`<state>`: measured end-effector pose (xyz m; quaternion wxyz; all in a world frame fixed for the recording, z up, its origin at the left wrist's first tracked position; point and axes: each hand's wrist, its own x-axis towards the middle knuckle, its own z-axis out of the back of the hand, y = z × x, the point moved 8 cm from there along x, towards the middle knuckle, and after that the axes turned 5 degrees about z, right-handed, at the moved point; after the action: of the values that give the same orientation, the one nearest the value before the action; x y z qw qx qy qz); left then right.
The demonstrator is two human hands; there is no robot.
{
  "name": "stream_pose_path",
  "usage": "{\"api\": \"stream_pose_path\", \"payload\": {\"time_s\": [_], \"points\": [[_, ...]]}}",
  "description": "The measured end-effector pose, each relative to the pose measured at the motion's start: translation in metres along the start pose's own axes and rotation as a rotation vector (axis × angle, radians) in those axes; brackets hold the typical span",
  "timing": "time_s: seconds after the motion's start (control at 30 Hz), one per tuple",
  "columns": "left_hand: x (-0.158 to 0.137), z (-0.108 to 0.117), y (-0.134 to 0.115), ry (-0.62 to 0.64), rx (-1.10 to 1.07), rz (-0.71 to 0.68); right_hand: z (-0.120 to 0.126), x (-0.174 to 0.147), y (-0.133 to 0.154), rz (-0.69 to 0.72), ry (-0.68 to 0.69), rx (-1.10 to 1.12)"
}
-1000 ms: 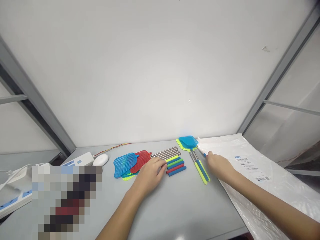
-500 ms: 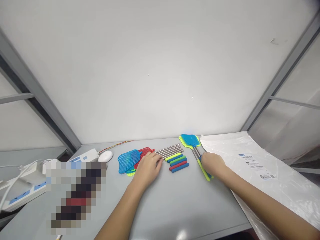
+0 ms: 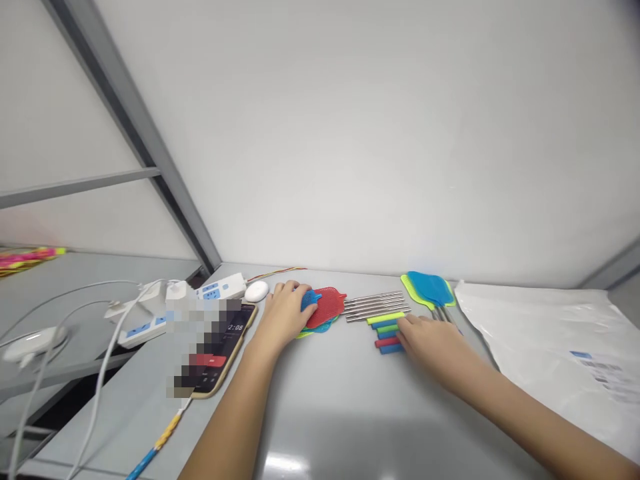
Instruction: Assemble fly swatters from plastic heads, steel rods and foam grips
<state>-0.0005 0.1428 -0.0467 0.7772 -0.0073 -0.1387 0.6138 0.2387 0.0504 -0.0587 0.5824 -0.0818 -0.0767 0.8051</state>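
Several coloured tubes (image 3: 387, 329) are lying at the right hand (image 3: 430, 343), which is touching their ends; whether it is gripping any, I cannot tell. Well apart from it, the left hand (image 3: 286, 312) is covering most of a blue mesh head (image 3: 309, 299), its grip likewise unclear. Just right of the left hand, a red mesh head (image 3: 327, 307) is resting over other coloured ones (image 3: 323, 327). Left of that hand, a phone (image 3: 231, 347) is lying partly pixelated. Between the hands, beyond the tubes, metal rods (image 3: 375, 306) are lying side by side. Right of the right hand, a white plastic bag (image 3: 540, 333) is spreading out. Beyond that hand, blue and yellow-green swatters (image 3: 431, 288) are overlapping, their lower parts hiding behind it. Beyond the left hand, leftward, a white power strip (image 3: 220, 287) is lying near a white rounded object (image 3: 257, 291).
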Motion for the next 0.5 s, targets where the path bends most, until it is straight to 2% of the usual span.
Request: {"api": "stream_pose_path", "payload": {"time_s": [0.2, 0.33, 0.5], "points": [[0.000, -0.012, 0.007, 0.063, -0.060, 0.036, -0.003, -0.006, 0.017, 0.159, -0.158, 0.055], [0.003, -0.019, -0.002, 0.033, -0.070, 0.010, -0.001, -0.015, 0.020, 0.236, -0.264, 0.112], [0.009, -0.023, -0.010, -0.041, -0.123, -0.006, -0.004, -0.021, 0.018, 0.250, -0.291, 0.141]]}}
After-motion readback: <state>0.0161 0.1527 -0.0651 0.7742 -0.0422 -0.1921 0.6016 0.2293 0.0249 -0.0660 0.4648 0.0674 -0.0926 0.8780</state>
